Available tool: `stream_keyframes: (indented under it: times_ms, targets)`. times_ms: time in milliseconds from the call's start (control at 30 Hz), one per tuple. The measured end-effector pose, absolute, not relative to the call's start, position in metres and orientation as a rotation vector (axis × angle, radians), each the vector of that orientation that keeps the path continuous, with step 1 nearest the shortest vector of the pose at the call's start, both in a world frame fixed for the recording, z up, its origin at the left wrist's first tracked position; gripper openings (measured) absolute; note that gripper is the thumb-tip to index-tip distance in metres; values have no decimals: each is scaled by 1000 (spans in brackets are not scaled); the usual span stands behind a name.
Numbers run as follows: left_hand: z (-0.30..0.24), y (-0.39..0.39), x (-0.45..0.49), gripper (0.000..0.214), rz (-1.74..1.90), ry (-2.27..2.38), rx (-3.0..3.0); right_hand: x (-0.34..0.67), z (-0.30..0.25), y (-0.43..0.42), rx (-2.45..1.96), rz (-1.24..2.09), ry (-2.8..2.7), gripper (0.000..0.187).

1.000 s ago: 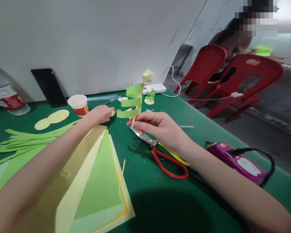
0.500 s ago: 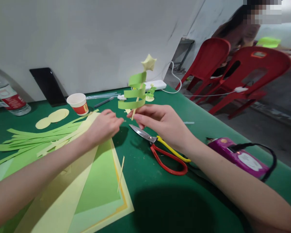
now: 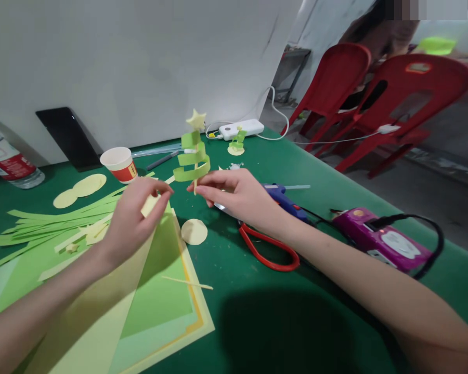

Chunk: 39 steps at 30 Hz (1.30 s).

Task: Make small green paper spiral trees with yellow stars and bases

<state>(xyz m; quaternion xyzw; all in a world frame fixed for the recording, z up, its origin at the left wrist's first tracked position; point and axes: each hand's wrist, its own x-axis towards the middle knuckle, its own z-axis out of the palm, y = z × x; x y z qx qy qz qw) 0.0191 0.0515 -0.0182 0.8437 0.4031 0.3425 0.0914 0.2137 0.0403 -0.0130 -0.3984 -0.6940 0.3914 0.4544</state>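
My right hand pinches the thin stick of a small paper tree, a green spiral strip topped by a pale yellow star, and holds it upright above the green table. To its left my left hand hovers over the paper sheets, fingers curled around a small pale yellow paper piece. A pale yellow paper disc lies on the table just under the two hands. Red-handled scissors lie beneath my right wrist.
Stacked yellow and green paper sheets and green strips lie at left, with yellow discs, a paper cup, a bottle and a black phone. A blue glue gun, purple device, power bank and a second small tree lie right. Red chairs and a person stand beyond.
My left hand pulled back from near the cup toward me, holding a small yellow piece. A yellow disc now lies on the table. The tree shifted slightly left in my right hand.
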Motion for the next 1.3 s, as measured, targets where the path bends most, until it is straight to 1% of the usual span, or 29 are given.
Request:
stream_keyframes:
  times_ms: [67,100,200,300,533,767,967,1033,1100,1233,1300]
  targets:
    - [-10,58,21,9,1200,1140,2257,210,-19,42,-1050,944,-1739,15]
    - [-9,59,23,10,1223,1105,2201,209,-21,43,-1072,943,-1747,15]
    - [-13,60,29,12,1190,1039,2190,205,-27,43,-1084,945,-1753,15]
    - [-22,60,34,9,1171,1032,2178,203,-31,43,-1080,940,-1758,15]
    - [-38,66,32,3,1176,963,1903,200,-45,45,-1097,953,-1796,17]
    - [-44,62,27,4,1083,1059,1781,199,-51,46,-1168,982,-1883,21]
    - [-47,60,26,6,1075,1104,1711,199,-50,49,-1274,947,-2006,23]
    - [-49,60,25,6,1090,1099,1688,209,-45,47,-1365,893,-2057,25]
    - [-52,60,25,6,1074,1090,1665,228,-39,41,-1510,771,-2082,27]
    - [-58,59,27,7,1004,1064,1630,282,-42,23,-1968,269,-1924,35]
    - [-62,59,28,8,983,1068,1631,306,-53,15,-2153,148,-1854,28]
